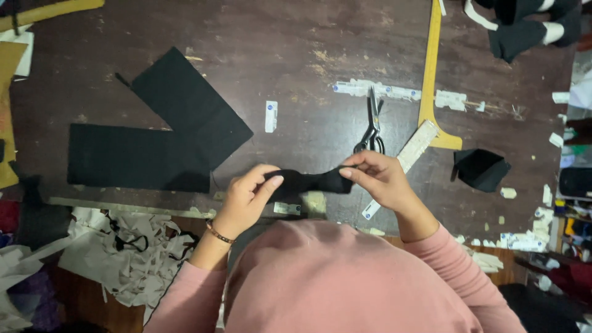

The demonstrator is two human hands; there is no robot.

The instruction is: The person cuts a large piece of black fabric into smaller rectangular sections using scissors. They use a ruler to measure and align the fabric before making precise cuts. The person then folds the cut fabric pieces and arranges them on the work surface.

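Both hands pinch a small black fabric strip (311, 182), left hand (246, 197) closed on one end, right hand (379, 179) on the other, stretching it level just above the worn dark table (259, 43). Judging by this, the strip is cut out already and only being handled. Beyond lie scissors (372, 126), a yellow curved ruler (431, 74) and larger black fabric pieces (160, 132), flat and untouched.

Fabric strip (308, 182) held between both hands (above table (277, 49)), scissors (372, 126) behind, cloth pieces (160, 132) left
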